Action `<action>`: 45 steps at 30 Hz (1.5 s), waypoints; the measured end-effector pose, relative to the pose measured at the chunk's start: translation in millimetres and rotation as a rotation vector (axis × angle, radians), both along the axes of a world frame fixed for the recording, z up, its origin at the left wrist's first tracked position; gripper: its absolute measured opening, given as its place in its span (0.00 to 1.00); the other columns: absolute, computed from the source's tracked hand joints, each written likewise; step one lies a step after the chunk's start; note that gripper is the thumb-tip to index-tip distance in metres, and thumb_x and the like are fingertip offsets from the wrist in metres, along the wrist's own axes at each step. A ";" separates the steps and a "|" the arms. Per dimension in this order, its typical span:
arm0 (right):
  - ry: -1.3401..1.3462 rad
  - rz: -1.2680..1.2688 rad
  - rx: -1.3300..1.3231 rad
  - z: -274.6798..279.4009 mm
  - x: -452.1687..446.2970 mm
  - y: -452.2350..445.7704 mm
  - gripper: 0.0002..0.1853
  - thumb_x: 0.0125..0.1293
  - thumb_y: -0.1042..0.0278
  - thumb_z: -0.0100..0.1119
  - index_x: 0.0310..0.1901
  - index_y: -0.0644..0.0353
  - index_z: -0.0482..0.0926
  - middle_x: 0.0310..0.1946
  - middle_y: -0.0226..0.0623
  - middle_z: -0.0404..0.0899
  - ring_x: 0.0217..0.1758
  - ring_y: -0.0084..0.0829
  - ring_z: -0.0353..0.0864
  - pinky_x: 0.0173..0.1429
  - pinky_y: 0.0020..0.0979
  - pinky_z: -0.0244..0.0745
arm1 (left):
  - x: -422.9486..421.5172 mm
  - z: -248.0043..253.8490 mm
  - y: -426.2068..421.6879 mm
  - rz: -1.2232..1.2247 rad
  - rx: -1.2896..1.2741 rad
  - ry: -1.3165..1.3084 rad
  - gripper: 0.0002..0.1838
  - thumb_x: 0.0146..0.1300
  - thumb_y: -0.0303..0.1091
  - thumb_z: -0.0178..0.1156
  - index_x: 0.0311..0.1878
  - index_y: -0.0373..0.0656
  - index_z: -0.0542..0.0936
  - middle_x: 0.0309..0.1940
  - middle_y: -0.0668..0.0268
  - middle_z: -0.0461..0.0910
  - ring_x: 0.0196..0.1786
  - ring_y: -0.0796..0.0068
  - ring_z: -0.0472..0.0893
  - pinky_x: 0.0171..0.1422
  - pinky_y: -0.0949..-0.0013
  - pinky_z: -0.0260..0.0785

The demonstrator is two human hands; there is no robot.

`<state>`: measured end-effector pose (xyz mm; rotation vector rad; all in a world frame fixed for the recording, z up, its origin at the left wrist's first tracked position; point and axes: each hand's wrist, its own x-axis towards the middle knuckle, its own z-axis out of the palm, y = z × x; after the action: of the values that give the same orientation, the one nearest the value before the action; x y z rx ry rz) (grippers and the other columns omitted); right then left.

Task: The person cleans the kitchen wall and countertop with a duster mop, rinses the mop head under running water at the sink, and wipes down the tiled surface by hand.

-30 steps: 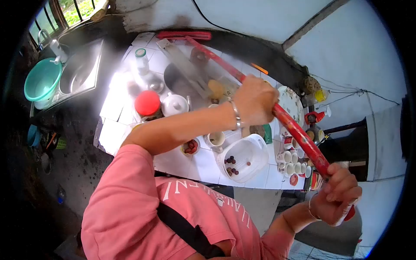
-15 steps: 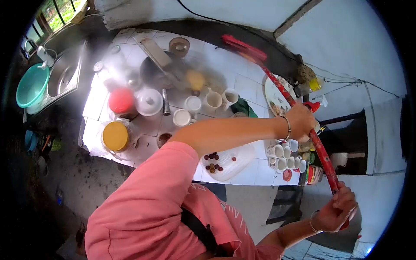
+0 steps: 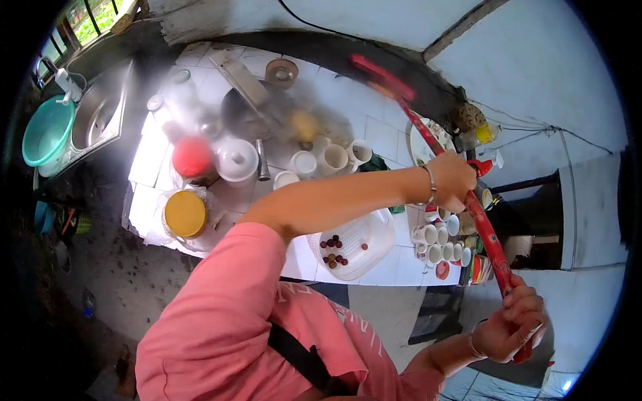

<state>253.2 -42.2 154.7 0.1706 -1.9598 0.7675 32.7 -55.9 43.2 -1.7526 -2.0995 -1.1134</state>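
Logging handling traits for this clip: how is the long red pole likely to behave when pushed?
The red pole is probably stiff, running nearly straight between the left hand and right hand. Its wide red head at the far end likely makes it swing.

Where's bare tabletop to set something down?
Clearest: near tiles between white basket and clustered mugs; far tiles between cream mugs and plate, left of the red pole. Crowded: left half, with red-lidded jar, yellow-lidded jar, white lidded pot; right end, clustered mugs. Left forearm hides some middle.
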 end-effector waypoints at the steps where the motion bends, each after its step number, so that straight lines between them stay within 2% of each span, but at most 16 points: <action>1: -0.007 0.027 0.014 3.8 0.1 -5.9 0.16 0.67 0.62 0.38 0.20 0.56 0.60 0.15 0.33 0.58 0.19 0.27 0.59 0.37 0.46 0.70 | 0.1 6.8 -17.3 0.017 -0.032 -0.013 0.12 0.36 0.45 0.63 0.17 0.47 0.79 0.18 0.60 0.77 0.27 0.56 0.79 0.36 0.58 0.67; 5: -0.051 0.094 0.033 23.1 7.8 -27.9 0.16 0.67 0.62 0.36 0.21 0.55 0.61 0.15 0.33 0.58 0.18 0.27 0.58 0.38 0.44 0.70 | 9.2 28.0 -71.1 0.079 -0.051 -0.081 0.10 0.39 0.43 0.63 0.17 0.48 0.78 0.19 0.61 0.77 0.28 0.57 0.79 0.36 0.58 0.67; 8: -0.074 0.251 -0.032 36.1 19.4 -42.4 0.09 0.65 0.66 0.43 0.26 0.52 0.65 0.20 0.32 0.66 0.26 0.22 0.67 0.45 0.34 0.72 | 23.2 38.8 -90.3 0.114 -0.060 -0.069 0.09 0.39 0.42 0.63 0.17 0.48 0.79 0.19 0.61 0.78 0.28 0.58 0.79 0.36 0.58 0.67; 12: -0.030 0.078 0.033 48.3 49.5 -42.5 0.11 0.65 0.66 0.44 0.24 0.54 0.64 0.19 0.34 0.65 0.25 0.22 0.66 0.44 0.34 0.72 | 48.2 50.1 -92.8 0.077 -0.027 -0.045 0.11 0.40 0.44 0.65 0.19 0.47 0.79 0.19 0.61 0.78 0.28 0.59 0.79 0.36 0.60 0.66; 13: 0.003 0.164 -0.013 53.7 51.9 -46.8 0.12 0.65 0.67 0.43 0.23 0.56 0.64 0.18 0.35 0.65 0.23 0.23 0.66 0.42 0.33 0.73 | 56.0 53.5 -91.9 0.061 -0.022 -0.053 0.11 0.40 0.44 0.65 0.19 0.47 0.80 0.19 0.60 0.78 0.27 0.59 0.79 0.36 0.60 0.66; 15: -0.018 -0.106 0.202 58.4 78.1 -39.3 0.12 0.65 0.67 0.41 0.23 0.56 0.63 0.17 0.34 0.64 0.23 0.22 0.64 0.43 0.32 0.72 | 70.6 65.3 -94.0 0.023 -0.076 -0.040 0.14 0.40 0.47 0.67 0.22 0.46 0.81 0.21 0.60 0.78 0.28 0.59 0.79 0.37 0.60 0.66; 18: 0.085 -0.539 0.396 58.1 90.0 -39.2 0.13 0.65 0.68 0.38 0.22 0.54 0.62 0.16 0.33 0.61 0.23 0.22 0.62 0.45 0.31 0.71 | 84.0 69.5 -85.5 -0.070 0.062 -0.036 0.15 0.40 0.47 0.67 0.23 0.46 0.81 0.22 0.61 0.78 0.29 0.60 0.79 0.37 0.59 0.65; 20: 0.039 -0.038 0.034 73.9 108.8 -22.4 0.13 0.65 0.68 0.39 0.22 0.53 0.61 0.16 0.32 0.60 0.24 0.22 0.62 0.47 0.32 0.71 | 84.5 70.7 -74.8 -0.108 0.111 -0.021 0.14 0.40 0.46 0.66 0.22 0.45 0.80 0.22 0.60 0.78 0.29 0.59 0.79 0.37 0.58 0.64; 21: 0.051 -0.002 -0.048 73.1 109.7 -18.3 0.13 0.66 0.65 0.39 0.22 0.52 0.60 0.17 0.33 0.60 0.25 0.22 0.62 0.50 0.38 0.71 | 82.4 70.8 -67.5 -0.124 0.136 -0.012 0.13 0.40 0.45 0.66 0.22 0.44 0.80 0.22 0.59 0.78 0.29 0.58 0.79 0.36 0.58 0.64; 24: 0.101 -0.317 0.208 56.8 84.5 -18.1 0.15 0.67 0.67 0.35 0.20 0.57 0.60 0.18 0.35 0.58 0.21 0.27 0.59 0.44 0.49 0.73 | 64.5 65.8 -33.1 -0.120 0.166 0.034 0.12 0.39 0.43 0.64 0.21 0.44 0.79 0.21 0.58 0.77 0.28 0.57 0.78 0.35 0.58 0.64; 25: 0.051 -0.085 0.089 54.1 79.7 -7.6 0.15 0.67 0.68 0.35 0.21 0.57 0.60 0.19 0.36 0.59 0.23 0.28 0.60 0.47 0.51 0.73 | 55.4 60.9 -17.4 -0.110 0.167 0.053 0.12 0.39 0.43 0.63 0.20 0.44 0.78 0.21 0.58 0.77 0.28 0.56 0.78 0.35 0.57 0.64; 29: 0.007 -0.114 -0.021 26.6 27.7 4.9 0.14 0.67 0.68 0.35 0.21 0.58 0.61 0.20 0.36 0.61 0.24 0.28 0.63 0.48 0.50 0.73 | 19.2 29.1 47.0 -0.160 0.086 0.044 0.08 0.38 0.39 0.58 0.19 0.46 0.79 0.21 0.58 0.78 0.29 0.55 0.79 0.34 0.55 0.67; 32: -0.044 -0.123 -0.045 14.0 8.1 6.6 0.14 0.66 0.68 0.36 0.22 0.58 0.61 0.20 0.35 0.62 0.25 0.28 0.63 0.49 0.51 0.73 | 12.5 11.8 48.9 -0.107 0.061 0.026 0.10 0.38 0.41 0.58 0.21 0.45 0.80 0.22 0.57 0.79 0.31 0.55 0.80 0.35 0.55 0.70; 37: -0.059 -0.076 -0.004 18.7 8.5 -15.1 0.15 0.67 0.65 0.36 0.22 0.56 0.61 0.17 0.34 0.60 0.23 0.27 0.63 0.47 0.52 0.72 | 8.9 23.5 -5.0 -0.124 -0.020 -0.079 0.12 0.37 0.43 0.59 0.20 0.44 0.80 0.21 0.57 0.79 0.30 0.55 0.80 0.35 0.57 0.70; 42: -0.028 0.074 -0.047 27.1 3.2 -39.9 0.16 0.68 0.62 0.36 0.22 0.56 0.60 0.17 0.33 0.58 0.21 0.26 0.61 0.43 0.48 0.72 | 2.6 32.1 -71.2 0.042 -0.056 -0.037 0.11 0.37 0.43 0.62 0.21 0.46 0.80 0.23 0.58 0.79 0.30 0.56 0.80 0.34 0.58 0.68; 45: 0.036 0.016 -0.144 29.6 5.3 -33.2 0.16 0.68 0.62 0.36 0.21 0.55 0.60 0.16 0.33 0.57 0.21 0.26 0.59 0.42 0.43 0.71 | 8.4 47.6 -94.8 0.121 -0.093 -0.060 0.10 0.39 0.43 0.63 0.20 0.47 0.80 0.22 0.59 0.79 0.30 0.58 0.80 0.36 0.59 0.67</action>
<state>258.5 -75.5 184.3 0.1125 -1.8631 0.9069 41.1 -150.7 90.8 -1.6248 -2.2935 -1.0649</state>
